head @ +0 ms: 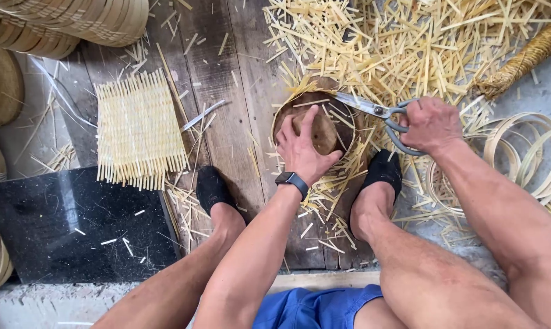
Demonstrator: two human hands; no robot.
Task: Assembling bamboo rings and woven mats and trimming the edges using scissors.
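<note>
Left hand [303, 152] spread on round basket [315, 125] — right hand [430, 125] gripping scissors [373, 109].

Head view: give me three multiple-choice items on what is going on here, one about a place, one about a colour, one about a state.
1. Where does the flat woven mat lie?
A. Left of the left hand
B. Under the right foot
C. On the dark slab

2. What colour are the scissors' handles?
A. Red
B. Grey
C. Yellow

3. How is the left hand placed?
A. Raised in the air
B. Gripping the scissors
C. Pressed onto the round form

Answers: 1 A, the mat sits on the planks to the left. 2 B, the loops in the right hand are grey. 3 C, its fingers spread over the round form inside the trimmed weave.
</note>
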